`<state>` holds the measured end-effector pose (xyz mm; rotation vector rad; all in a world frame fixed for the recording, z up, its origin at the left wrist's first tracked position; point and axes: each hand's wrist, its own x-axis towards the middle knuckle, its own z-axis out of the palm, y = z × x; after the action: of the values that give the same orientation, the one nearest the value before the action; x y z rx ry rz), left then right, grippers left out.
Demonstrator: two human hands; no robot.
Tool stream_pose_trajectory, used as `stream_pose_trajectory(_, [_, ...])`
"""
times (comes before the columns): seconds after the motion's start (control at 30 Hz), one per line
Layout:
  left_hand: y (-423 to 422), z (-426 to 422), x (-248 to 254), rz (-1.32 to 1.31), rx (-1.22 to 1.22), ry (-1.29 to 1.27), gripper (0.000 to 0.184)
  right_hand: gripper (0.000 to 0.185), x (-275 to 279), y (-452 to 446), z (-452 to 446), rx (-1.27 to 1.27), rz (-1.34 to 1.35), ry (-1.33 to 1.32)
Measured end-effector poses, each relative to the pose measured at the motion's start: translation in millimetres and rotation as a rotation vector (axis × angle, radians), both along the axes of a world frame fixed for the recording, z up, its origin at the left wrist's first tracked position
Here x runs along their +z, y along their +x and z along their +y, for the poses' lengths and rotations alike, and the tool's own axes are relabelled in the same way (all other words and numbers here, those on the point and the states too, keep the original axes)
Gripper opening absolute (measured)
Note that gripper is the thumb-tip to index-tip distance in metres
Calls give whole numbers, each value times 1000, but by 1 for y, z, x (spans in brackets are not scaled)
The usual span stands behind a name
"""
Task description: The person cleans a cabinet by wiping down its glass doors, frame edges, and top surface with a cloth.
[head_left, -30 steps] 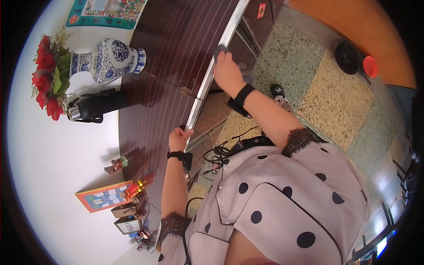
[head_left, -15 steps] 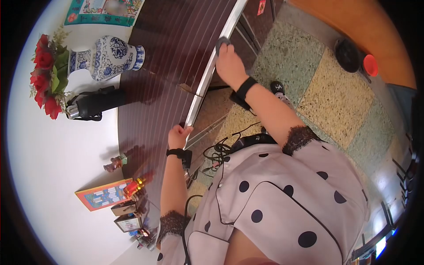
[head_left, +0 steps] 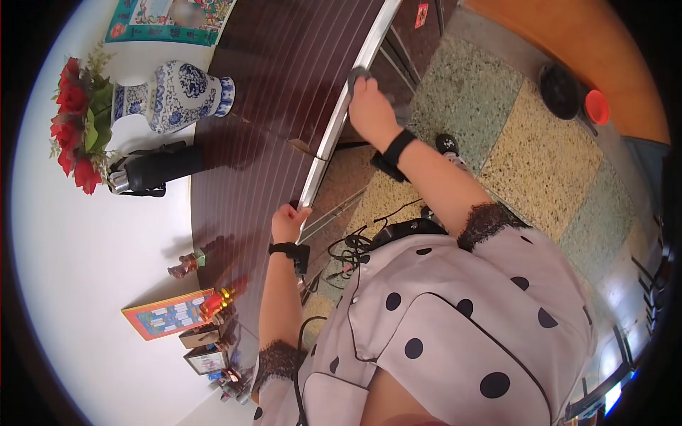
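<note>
A long dark brown wooden table (head_left: 266, 106) with a pale front edge strip (head_left: 323, 153) runs diagonally across the head view. My right hand (head_left: 373, 110) is closed on a small dark grey cloth (head_left: 359, 73), which is pressed against the upper stretch of this strip. Further down the same edge, my left hand (head_left: 288, 224) grips the table's rim with its thumb on the strip; its other fingertips are partly hidden. Black bands circle both wrists. A thin brown piece (head_left: 304, 148) lies on the tabletop between the hands, close to the edge.
On the tabletop stand a blue-and-white vase (head_left: 188, 96) with red flowers (head_left: 74, 142), a black bottle (head_left: 160, 170), figurines (head_left: 188, 264) and frames (head_left: 206, 361). Black cables (head_left: 348, 248) hang near my waist. A black pan (head_left: 560, 91) and red bowl (head_left: 597, 108) are across the floor.
My right hand with the grey cloth has slid slightly along the edge strip toward my left hand. My left hand keeps its place on the edge. The view has shifted a little.
</note>
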<state>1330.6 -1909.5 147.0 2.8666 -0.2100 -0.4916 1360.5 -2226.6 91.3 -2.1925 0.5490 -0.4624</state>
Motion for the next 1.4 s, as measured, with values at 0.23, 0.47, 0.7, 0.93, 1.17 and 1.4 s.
stream_pose_trajectory(0.23, [0, -1, 0, 35, 36, -6, 48, 24, -5, 8, -13, -19, -13, -105])
stream_pose_trajectory(0.47, [2, 1, -2, 14, 24, -10, 48, 23, -11, -9, 6, 73, -25, -41])
stream_pose_trajectory(0.7, [12, -7, 8, 95, -16, 115, 44, 24, 5, -1, -3, -41, 6, -48])
stream_pose_trajectory(0.93, [51, -129, 39, -75, -350, 135, 62, 29, -7, 3, -21, 5, -54, -30])
stream_pose_trajectory(1.17, [79, -210, 31, -24, -536, 349, 111, 38, -14, -26, 6, 118, -17, 87])
stream_pose_trajectory(1.4, [80, -213, 30, 25, -502, 377, 109, 41, -15, -27, -21, 50, -66, 102])
